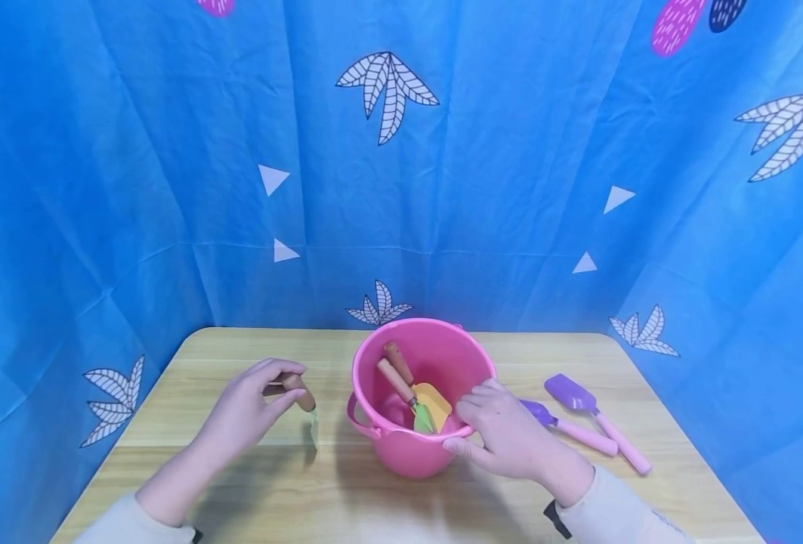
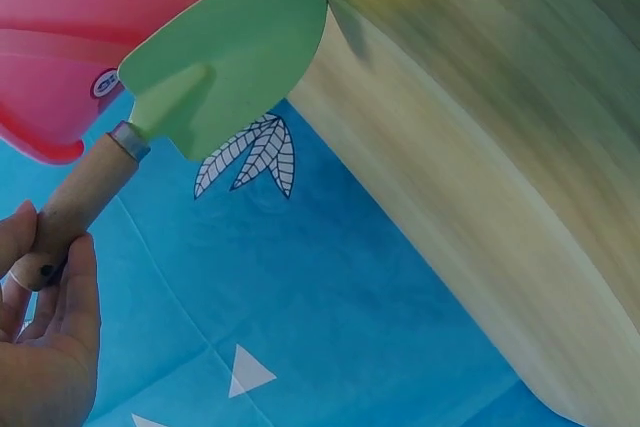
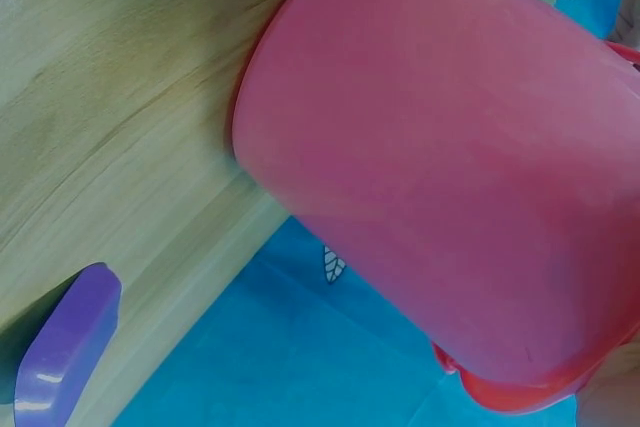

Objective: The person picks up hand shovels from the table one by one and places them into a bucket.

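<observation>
My left hand [image 1: 248, 404] pinches the wooden handle of a small green trowel [image 2: 240, 62] by its end. The trowel hangs blade down, left of a pink bucket [image 1: 411, 457], its tip close over the table. With thumb outside and fingers over the edge, my right hand [image 1: 510, 431] grips the bucket's right front rim. Inside the upright bucket lean a second wooden-handled tool with a green blade [image 1: 423, 418] and a yellow-bladed one [image 1: 433, 400]; another wooden handle [image 1: 398, 361] rests against the inner wall. The right wrist view is mostly filled by the bucket's side.
Right of the bucket, two toy shovels with pink handles lie on the wooden table [image 1: 238, 344]: one purple shovel [image 1: 571, 393] farther right, another purple shovel [image 1: 581, 436] partly behind my right hand. A blue patterned curtain [image 1: 483, 189] surrounds the table's back and sides.
</observation>
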